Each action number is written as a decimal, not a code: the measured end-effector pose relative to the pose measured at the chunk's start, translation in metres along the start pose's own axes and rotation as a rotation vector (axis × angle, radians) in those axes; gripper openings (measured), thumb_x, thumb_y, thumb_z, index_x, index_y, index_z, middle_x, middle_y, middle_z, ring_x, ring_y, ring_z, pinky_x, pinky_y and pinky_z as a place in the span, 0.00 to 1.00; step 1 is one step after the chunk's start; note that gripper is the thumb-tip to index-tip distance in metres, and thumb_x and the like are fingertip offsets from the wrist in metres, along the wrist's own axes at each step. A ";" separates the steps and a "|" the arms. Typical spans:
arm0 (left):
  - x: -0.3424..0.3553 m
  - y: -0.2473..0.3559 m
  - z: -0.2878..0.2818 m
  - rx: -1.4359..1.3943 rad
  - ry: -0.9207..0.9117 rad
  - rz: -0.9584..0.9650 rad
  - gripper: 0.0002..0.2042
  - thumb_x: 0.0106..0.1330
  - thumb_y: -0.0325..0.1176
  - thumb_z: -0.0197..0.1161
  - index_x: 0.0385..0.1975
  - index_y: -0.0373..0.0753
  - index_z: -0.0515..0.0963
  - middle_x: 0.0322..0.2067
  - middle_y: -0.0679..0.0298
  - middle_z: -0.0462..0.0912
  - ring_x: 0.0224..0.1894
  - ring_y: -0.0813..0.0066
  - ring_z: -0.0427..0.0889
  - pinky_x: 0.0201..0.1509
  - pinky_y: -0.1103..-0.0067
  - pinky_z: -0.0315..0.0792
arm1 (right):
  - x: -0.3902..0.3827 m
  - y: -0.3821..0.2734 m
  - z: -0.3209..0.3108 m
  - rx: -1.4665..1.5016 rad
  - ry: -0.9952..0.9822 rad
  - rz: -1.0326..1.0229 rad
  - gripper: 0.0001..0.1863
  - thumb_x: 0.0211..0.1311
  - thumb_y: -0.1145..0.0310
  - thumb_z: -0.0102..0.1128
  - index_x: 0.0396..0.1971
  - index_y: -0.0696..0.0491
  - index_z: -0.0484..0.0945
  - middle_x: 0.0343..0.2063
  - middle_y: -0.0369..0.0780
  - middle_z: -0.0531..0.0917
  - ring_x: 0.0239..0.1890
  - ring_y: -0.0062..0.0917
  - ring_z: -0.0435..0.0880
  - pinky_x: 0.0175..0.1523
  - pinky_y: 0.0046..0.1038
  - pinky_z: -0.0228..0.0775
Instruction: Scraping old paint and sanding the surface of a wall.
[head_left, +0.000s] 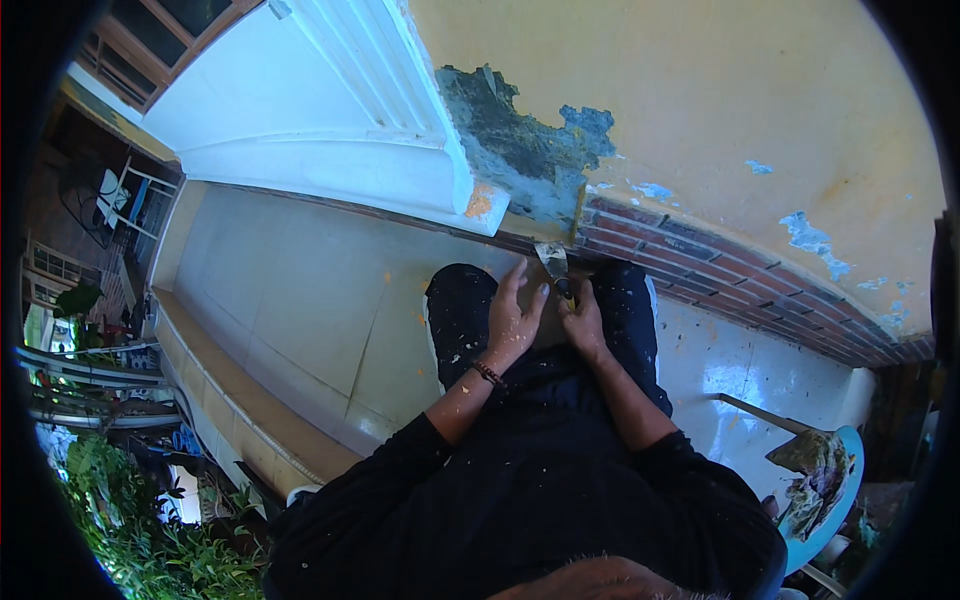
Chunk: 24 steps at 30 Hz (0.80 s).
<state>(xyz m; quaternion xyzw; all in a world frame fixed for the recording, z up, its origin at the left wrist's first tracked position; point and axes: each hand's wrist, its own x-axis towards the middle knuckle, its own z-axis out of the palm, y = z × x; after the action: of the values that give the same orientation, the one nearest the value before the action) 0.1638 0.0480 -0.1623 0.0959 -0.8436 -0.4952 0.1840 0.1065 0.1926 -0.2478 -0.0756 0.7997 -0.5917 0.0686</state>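
I grip a putty knife [553,263] in my right hand [582,318], its metal blade pointing up toward the foot of the wall between my dark-trousered knees. My left hand [514,318] is beside it, holding nothing, fingers apart and raised near the blade. Pale flakes speckle my left forearm and trousers. Ahead, the yellow wall [720,80] has a large peeled grey patch [520,140] above a low band of red brick tiles [700,270]. A white moulded column base [330,170] with some orange crumbs meets the patch on the left.
Around me is a pale tiled floor [270,280], edged by a low beige step [230,385] on the left, with plants [120,510] and metal rails beyond. At the right, a round turquoise stool [848,470] carries a crumpled, stained cloth [805,500] and a long-handled tool [750,410].
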 end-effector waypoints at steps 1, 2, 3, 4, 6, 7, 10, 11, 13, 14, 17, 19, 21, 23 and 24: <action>0.007 0.003 -0.002 -0.002 0.002 -0.002 0.31 0.70 0.40 0.67 0.70 0.35 0.65 0.59 0.45 0.77 0.57 0.51 0.81 0.60 0.66 0.76 | -0.003 -0.009 -0.005 0.044 -0.027 -0.020 0.29 0.62 0.71 0.62 0.63 0.57 0.66 0.53 0.57 0.81 0.59 0.50 0.81 0.63 0.40 0.72; 0.016 0.006 -0.004 -0.008 0.033 0.015 0.33 0.70 0.37 0.67 0.71 0.35 0.63 0.62 0.43 0.73 0.60 0.49 0.78 0.63 0.65 0.74 | -0.006 -0.026 -0.012 0.085 -0.052 -0.041 0.30 0.63 0.72 0.62 0.64 0.57 0.66 0.54 0.57 0.81 0.60 0.48 0.81 0.64 0.39 0.72; 0.024 0.006 -0.007 -0.008 0.067 0.029 0.34 0.70 0.35 0.66 0.73 0.35 0.60 0.64 0.42 0.70 0.63 0.47 0.75 0.65 0.64 0.72 | -0.009 -0.051 -0.019 0.085 -0.060 -0.042 0.30 0.63 0.72 0.62 0.64 0.57 0.66 0.54 0.57 0.81 0.60 0.48 0.81 0.64 0.39 0.72; 0.031 -0.002 -0.010 0.055 0.051 0.156 0.36 0.68 0.29 0.64 0.75 0.39 0.57 0.68 0.39 0.63 0.67 0.41 0.70 0.68 0.61 0.69 | -0.012 -0.083 -0.029 0.052 -0.131 -0.037 0.31 0.63 0.74 0.59 0.66 0.59 0.64 0.57 0.54 0.78 0.63 0.43 0.78 0.66 0.36 0.69; 0.040 0.016 -0.020 0.145 -0.109 0.198 0.36 0.67 0.26 0.62 0.75 0.40 0.57 0.69 0.38 0.62 0.67 0.39 0.69 0.69 0.60 0.69 | -0.013 -0.124 -0.047 0.014 -0.187 -0.021 0.32 0.63 0.77 0.57 0.68 0.61 0.62 0.61 0.52 0.76 0.66 0.37 0.75 0.68 0.33 0.66; 0.042 0.023 -0.023 0.239 -0.259 0.242 0.36 0.66 0.22 0.60 0.75 0.42 0.58 0.69 0.38 0.61 0.67 0.36 0.68 0.69 0.59 0.68 | -0.012 -0.137 -0.053 0.093 -0.240 -0.036 0.33 0.63 0.77 0.56 0.69 0.60 0.61 0.61 0.52 0.76 0.66 0.37 0.75 0.68 0.34 0.66; 0.040 0.018 -0.021 0.235 -0.327 0.277 0.36 0.65 0.20 0.55 0.76 0.43 0.57 0.71 0.37 0.57 0.70 0.33 0.64 0.71 0.58 0.67 | -0.014 -0.171 -0.073 0.047 -0.314 -0.024 0.35 0.62 0.75 0.56 0.71 0.57 0.60 0.61 0.54 0.76 0.65 0.41 0.76 0.67 0.37 0.68; 0.040 0.014 -0.018 0.160 -0.322 0.272 0.37 0.64 0.20 0.54 0.76 0.41 0.55 0.72 0.37 0.55 0.70 0.33 0.63 0.71 0.58 0.66 | -0.015 -0.176 -0.079 -0.080 -0.318 0.008 0.36 0.61 0.74 0.57 0.72 0.55 0.59 0.61 0.55 0.77 0.64 0.44 0.78 0.66 0.39 0.69; 0.040 0.003 -0.011 0.162 -0.169 0.207 0.37 0.65 0.21 0.54 0.76 0.38 0.53 0.73 0.37 0.53 0.71 0.33 0.61 0.72 0.58 0.65 | -0.017 -0.164 -0.077 -0.181 -0.276 0.018 0.37 0.61 0.73 0.57 0.71 0.54 0.59 0.58 0.57 0.78 0.62 0.49 0.79 0.65 0.42 0.70; 0.039 -0.001 -0.006 0.164 -0.022 0.141 0.37 0.66 0.21 0.54 0.77 0.35 0.50 0.74 0.36 0.51 0.72 0.33 0.59 0.72 0.57 0.64 | -0.020 -0.151 -0.076 -0.279 -0.230 0.032 0.37 0.60 0.72 0.57 0.71 0.52 0.59 0.56 0.59 0.79 0.59 0.54 0.80 0.64 0.44 0.71; 0.078 0.011 0.002 0.239 0.125 0.264 0.39 0.65 0.21 0.54 0.76 0.29 0.46 0.74 0.34 0.49 0.75 0.34 0.55 0.75 0.59 0.60 | -0.028 -0.095 -0.064 -0.395 -0.213 0.065 0.38 0.59 0.68 0.60 0.71 0.51 0.59 0.53 0.61 0.80 0.55 0.59 0.80 0.61 0.49 0.72; 0.112 0.041 -0.001 0.265 0.100 0.317 0.41 0.64 0.21 0.55 0.77 0.29 0.44 0.74 0.32 0.46 0.75 0.33 0.53 0.76 0.59 0.58 | -0.040 -0.067 -0.055 -0.457 -0.263 0.146 0.38 0.59 0.65 0.60 0.71 0.52 0.59 0.54 0.60 0.80 0.55 0.57 0.81 0.61 0.49 0.73; 0.122 0.048 0.007 0.297 0.086 0.367 0.42 0.63 0.21 0.56 0.77 0.29 0.42 0.75 0.31 0.42 0.76 0.33 0.51 0.77 0.58 0.56 | -0.045 -0.058 -0.048 -0.518 -0.321 0.217 0.38 0.60 0.63 0.60 0.70 0.54 0.59 0.55 0.59 0.80 0.55 0.55 0.82 0.61 0.49 0.74; 0.119 0.039 0.034 0.406 0.052 0.346 0.46 0.61 0.22 0.58 0.78 0.30 0.38 0.75 0.30 0.34 0.76 0.32 0.50 0.77 0.55 0.53 | -0.045 -0.054 -0.040 -0.593 -0.347 0.113 0.38 0.61 0.59 0.59 0.70 0.55 0.61 0.57 0.58 0.79 0.55 0.53 0.82 0.61 0.48 0.74; 0.114 0.032 0.046 0.465 0.005 0.334 0.48 0.62 0.22 0.57 0.78 0.33 0.33 0.75 0.29 0.26 0.75 0.29 0.50 0.76 0.58 0.56 | -0.042 -0.047 -0.039 -0.593 -0.341 0.117 0.38 0.61 0.59 0.59 0.70 0.55 0.61 0.57 0.58 0.79 0.55 0.53 0.82 0.61 0.48 0.74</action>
<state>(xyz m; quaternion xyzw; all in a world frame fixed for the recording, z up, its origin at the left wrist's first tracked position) 0.0420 0.0612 -0.1297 -0.0035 -0.9382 -0.2508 0.2384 0.1417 0.2237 -0.1907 -0.1442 0.9168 -0.3073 0.2102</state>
